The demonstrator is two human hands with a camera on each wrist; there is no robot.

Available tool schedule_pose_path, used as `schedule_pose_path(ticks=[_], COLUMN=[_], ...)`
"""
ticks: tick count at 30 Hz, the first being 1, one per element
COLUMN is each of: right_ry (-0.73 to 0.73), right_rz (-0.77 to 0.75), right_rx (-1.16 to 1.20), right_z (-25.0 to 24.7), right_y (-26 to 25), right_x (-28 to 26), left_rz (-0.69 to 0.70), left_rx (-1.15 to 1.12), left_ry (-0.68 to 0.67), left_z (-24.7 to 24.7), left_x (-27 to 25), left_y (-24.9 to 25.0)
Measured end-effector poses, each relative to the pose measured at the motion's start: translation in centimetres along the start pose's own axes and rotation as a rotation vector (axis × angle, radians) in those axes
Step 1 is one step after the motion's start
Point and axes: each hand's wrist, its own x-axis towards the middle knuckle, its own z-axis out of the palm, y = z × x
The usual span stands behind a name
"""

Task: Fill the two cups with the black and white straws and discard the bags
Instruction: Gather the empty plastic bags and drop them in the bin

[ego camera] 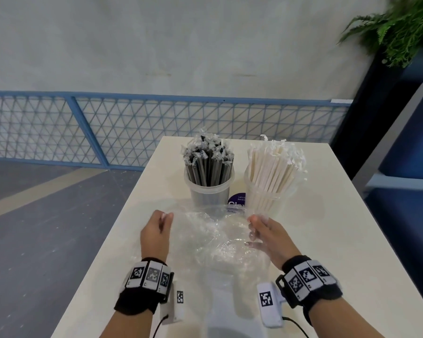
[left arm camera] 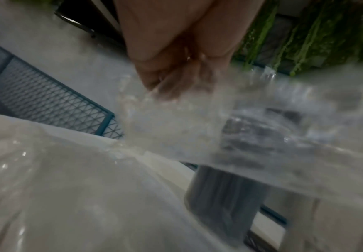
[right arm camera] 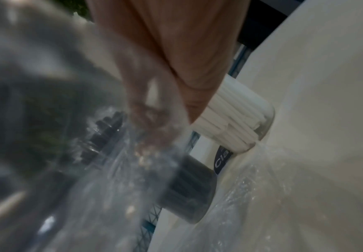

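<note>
2 cups [ego camera: 210,191] full w/ straws; both hands' fingers [ego camera: 165,217] pinch clear bag [ego camera: 213,230].

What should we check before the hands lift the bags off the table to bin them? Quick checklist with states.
1. Black straws in the left cup: ok.
2. White straws in the right cup: ok.
3. Clear bags empty: ok, no straws seen inside.
4. Left hand pinching the plastic: ok.
5. Right hand gripping the plastic: ok.
6. Plastic clear of the cups: not ok, an edge lies against their bases.
</note>
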Motion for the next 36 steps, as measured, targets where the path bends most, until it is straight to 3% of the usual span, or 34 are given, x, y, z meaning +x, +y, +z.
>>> schedule_pose_path(ticks=[3,5,7,9,11,13,15,18,20,23,27,34,36], right_ry=[0.064,0.101,0.25,0.398,0.271,-0.055,-0.329,-0.527,-0.561,-0.595,-0.634,-0.627,-0.63], right_rz=[-0.039,-0.071,-0.227,-0.5,-0.656,-0.564,-0.343,-0.102,-0.031,-0.042,-0.035,0.084,0.066], right_rx=[-0.115,-0.286,-0.603,-0.873,-1.025,-1.214,-1.466,-1.685,-1.778,-1.848,-1.911,-1.904,-1.91], right_z=[-0.4,-0.4,-0.2,0.2,1.2,2.2,2.5,2.3,2.1,1.9,2.6,0.5,0.2], right_y=[-0.2,0.1,0.9,1.6,1.7,2.8,4.8,7.3,7.9,8.3,8.1,8.0,8.0], right_x=[0.0,0.3,0.3,0.0,-0.8,-1.1,-0.9,-0.1,0.3,0.7,0.5,1.1,1.2], left_rz=[0.017,0.013,0.026,0.042,0.042,0.035,0.013,-0.026,-0.062,-0.169,-0.18,-0.231,-0.073], left_rx=[0.013,0.021,0.033,0.022,0.018,0.036,0.045,0.058,0.073,0.142,0.352,0.309,0.377], left_ry=[0.14,0.162,0.109,0.022,-0.042,-0.074,-0.112,-0.196,-0.248,-0.308,-0.416,-0.116,-0.054], left_z=[-1.5,-2.0,-2.1,-1.9,-1.6,-1.2,-0.5,0.3,0.6,0.9,2.4,1.4,1.1], left_x=[1.3,1.7,1.6,1.4,1.1,0.7,0.4,0.1,0.2,1.1,2.5,3.2,2.4], left_y=[-0.2,-0.5,-0.8,-1.1,-1.6,-2.2,-2.8,-3.4,-3.0,-2.2,-1.6,-2.2,-1.8])
